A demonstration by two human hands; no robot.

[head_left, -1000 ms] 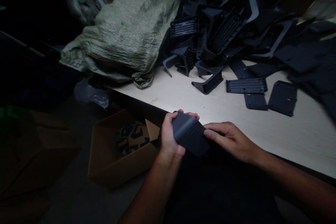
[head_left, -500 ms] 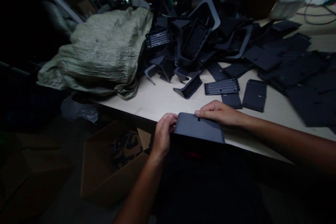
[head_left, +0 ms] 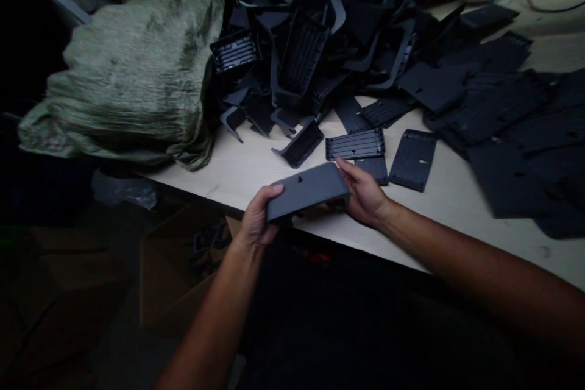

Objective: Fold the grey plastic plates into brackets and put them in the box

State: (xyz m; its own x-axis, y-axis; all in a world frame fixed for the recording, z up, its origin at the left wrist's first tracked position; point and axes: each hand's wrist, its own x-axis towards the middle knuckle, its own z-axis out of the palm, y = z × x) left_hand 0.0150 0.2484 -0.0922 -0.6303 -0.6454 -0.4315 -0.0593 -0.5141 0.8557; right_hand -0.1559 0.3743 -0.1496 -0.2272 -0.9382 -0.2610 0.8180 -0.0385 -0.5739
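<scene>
Dark-grey moulded panel, head view: held over the front edge of the pale tabletop, left hand and right hand closed on opposite ends; ribbed black plate just beyond, woven sack leftward.

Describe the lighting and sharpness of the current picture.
Head view: dim overall, with the cardboard box deep in shadow; head view: the pale tabletop stands out much brighter; head view: slightly soft, the grey part readable, but the dark panels at right merging together.
</scene>
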